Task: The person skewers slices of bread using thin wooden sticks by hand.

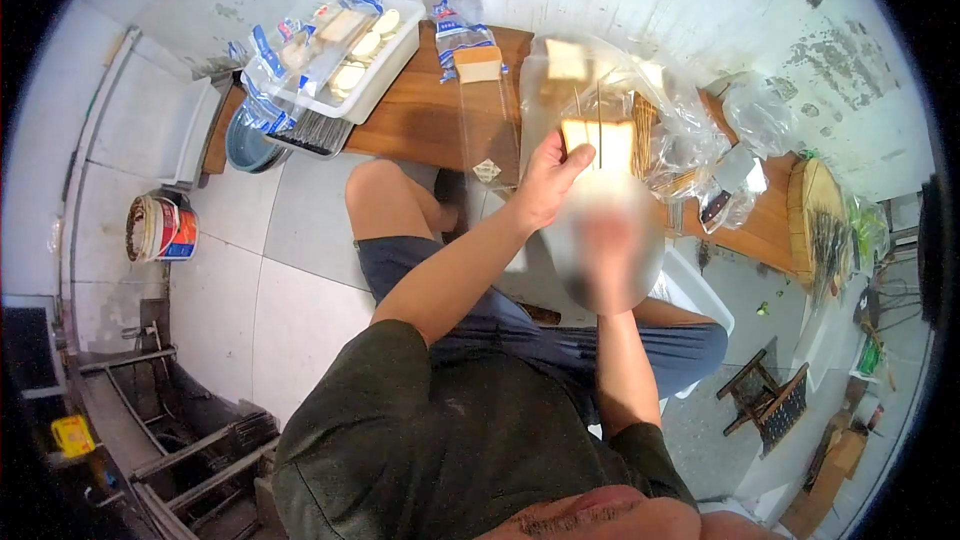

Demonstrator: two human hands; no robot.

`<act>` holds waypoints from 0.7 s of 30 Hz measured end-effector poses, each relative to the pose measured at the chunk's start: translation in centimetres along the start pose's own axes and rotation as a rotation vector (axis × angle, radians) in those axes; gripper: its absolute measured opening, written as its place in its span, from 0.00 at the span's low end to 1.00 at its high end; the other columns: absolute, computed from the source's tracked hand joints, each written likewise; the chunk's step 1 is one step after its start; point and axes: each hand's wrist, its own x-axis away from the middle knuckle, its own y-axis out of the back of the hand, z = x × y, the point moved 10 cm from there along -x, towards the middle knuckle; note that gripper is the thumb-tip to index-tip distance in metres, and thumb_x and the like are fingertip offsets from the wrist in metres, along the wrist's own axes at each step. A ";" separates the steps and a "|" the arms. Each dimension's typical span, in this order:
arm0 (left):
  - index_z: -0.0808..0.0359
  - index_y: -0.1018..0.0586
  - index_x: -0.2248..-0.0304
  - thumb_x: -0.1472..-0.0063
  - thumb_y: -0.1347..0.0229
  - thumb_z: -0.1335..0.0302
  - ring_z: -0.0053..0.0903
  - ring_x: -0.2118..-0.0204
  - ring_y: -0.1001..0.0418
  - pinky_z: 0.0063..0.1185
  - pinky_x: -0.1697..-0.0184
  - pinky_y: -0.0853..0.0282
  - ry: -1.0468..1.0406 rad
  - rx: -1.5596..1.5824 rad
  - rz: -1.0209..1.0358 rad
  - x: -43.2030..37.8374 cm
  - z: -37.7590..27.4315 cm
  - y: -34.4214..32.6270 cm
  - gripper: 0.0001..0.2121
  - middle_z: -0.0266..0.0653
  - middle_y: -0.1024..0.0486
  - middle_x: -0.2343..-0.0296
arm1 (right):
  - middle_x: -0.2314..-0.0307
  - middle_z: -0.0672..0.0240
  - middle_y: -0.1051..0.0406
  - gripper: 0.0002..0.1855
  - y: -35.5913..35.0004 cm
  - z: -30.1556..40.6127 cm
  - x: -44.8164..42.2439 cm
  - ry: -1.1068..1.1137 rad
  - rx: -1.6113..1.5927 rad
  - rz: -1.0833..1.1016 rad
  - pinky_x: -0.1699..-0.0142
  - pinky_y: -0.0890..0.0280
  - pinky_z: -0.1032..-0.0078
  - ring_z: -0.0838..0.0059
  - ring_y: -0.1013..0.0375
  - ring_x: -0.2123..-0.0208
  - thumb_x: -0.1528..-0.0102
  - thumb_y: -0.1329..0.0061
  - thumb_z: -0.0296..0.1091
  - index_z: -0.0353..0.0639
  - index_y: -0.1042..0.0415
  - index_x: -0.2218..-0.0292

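My left hand (549, 178) grips a slice of white bread (618, 144) by its left side, thumb on the near face. A thin dark skewer (599, 120) crosses the bread's face and sticks up past its top edge. A second thin stick rises near the top left corner. My right hand (611, 236) is just below the bread; a blurred patch covers it, so its fingers and anything in them cannot be made out. Beyond the bread, a clear plastic bag (536, 82) holds more bread slices (566, 60). A bundle of wooden skewers (643, 136) lies right beside the held slice.
A white tub (390, 75) with pale round slices and bagged bread stands left on the wooden table (409, 124). A bread loaf end (478, 65) lies in its wrapper. To the right are a cleaver (724, 191) and a round chopping board (814, 199). A bucket (166, 229) stands left.
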 end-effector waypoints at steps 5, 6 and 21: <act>0.68 0.33 0.54 0.40 0.47 0.71 0.19 0.58 0.31 0.20 0.54 0.34 -0.021 -0.075 0.018 0.4 -0.7 -0.7 0.16 0.36 0.29 0.59 | 0.69 0.63 0.29 0.03 0.6 1.0 0.8 0.175 0.333 -0.015 0.58 0.34 0.79 0.78 0.29 0.68 0.41 0.58 0.25 0.36 0.37 0.66; 0.67 0.34 0.54 0.40 0.46 0.71 0.18 0.59 0.31 0.20 0.55 0.34 -0.030 -0.111 0.024 0.6 -0.9 -1.0 0.17 0.35 0.29 0.60 | 0.68 0.62 0.29 0.03 0.7 1.1 1.1 0.184 0.335 -0.038 0.57 0.34 0.78 0.77 0.28 0.66 0.41 0.59 0.25 0.36 0.38 0.66; 0.67 0.32 0.55 0.38 0.50 0.73 0.22 0.58 0.30 0.24 0.54 0.33 0.127 -0.068 -0.016 0.4 1.2 1.8 0.13 0.36 0.29 0.58 | 0.71 0.64 0.29 0.05 -0.2 -1.0 1.4 0.073 0.176 0.013 0.65 0.33 0.81 0.79 0.28 0.73 0.42 0.56 0.26 0.35 0.36 0.65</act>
